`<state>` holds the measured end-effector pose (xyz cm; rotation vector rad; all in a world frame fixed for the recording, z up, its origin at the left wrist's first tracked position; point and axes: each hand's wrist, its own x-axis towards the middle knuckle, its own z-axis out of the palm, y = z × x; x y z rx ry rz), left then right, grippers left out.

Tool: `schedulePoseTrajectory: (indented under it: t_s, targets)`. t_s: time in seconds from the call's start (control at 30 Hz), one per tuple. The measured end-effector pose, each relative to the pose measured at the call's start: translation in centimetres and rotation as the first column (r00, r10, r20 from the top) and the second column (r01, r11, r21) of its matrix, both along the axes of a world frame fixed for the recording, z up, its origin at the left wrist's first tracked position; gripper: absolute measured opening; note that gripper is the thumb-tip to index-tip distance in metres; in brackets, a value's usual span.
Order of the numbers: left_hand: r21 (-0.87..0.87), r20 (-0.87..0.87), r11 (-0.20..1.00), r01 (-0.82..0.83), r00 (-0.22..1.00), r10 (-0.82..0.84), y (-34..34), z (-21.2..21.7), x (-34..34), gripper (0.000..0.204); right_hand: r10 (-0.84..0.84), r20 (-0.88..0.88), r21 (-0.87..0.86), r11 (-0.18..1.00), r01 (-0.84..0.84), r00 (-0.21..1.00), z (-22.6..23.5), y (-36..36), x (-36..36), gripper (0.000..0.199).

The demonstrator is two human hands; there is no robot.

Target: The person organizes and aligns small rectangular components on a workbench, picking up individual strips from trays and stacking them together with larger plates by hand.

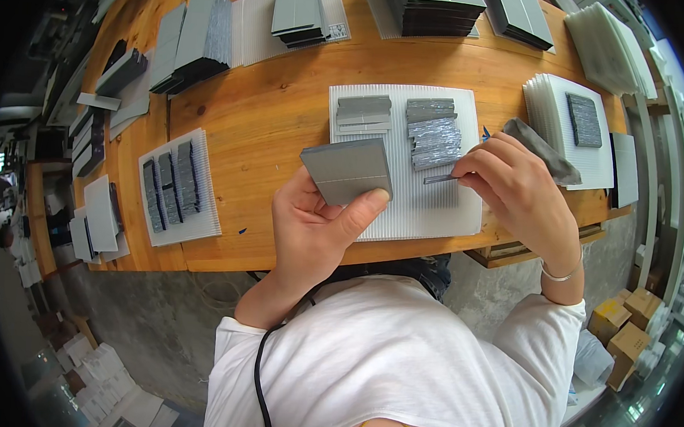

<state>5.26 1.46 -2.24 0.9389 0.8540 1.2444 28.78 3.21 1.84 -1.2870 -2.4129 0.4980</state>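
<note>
My left hand [310,223] is closed round a squared block of thin grey plates [348,170], its thumb pressed on the near right corner. A thin white line crosses the block's top face. Between the thumb and finger of my right hand [517,184] is a narrow grey strip [439,179], held just above a white ribbed sheet [411,217]. On that sheet lie shiny, fanned-out grey strips [435,141] and, left of them, flatter grey strips [364,110]. A dark grey cloth [545,149] lies behind my right hand, partly hidden by it.
Another ribbed sheet [210,222] on the left carries rows of dark strips [184,176]. Stacks of grey plates [192,39] line the table's far side. At right, piled white sheets [592,172] bear a dark bundle [584,120]. Cardboard boxes [627,352] stand on the floor.
</note>
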Motion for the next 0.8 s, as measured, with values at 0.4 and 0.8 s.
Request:
schedulePoseTrajectory:
  t_s: [0.4,0.8]
  targets:
    - [-0.02,-0.011,1.0,0.006,1.0,-0.006,0.0,-0.1,-0.1,0.024,-0.07,-0.021,-0.053,0.996,0.068,0.997,-0.4,0.5,-0.9,0.018]
    - [-0.011,0.106,0.989,0.145,0.984,-0.143,-0.2,-0.4,0.2,0.031,-0.104,-0.595,-0.223,0.974,-0.039,0.797,-1.9,-0.2,-3.2,0.024]
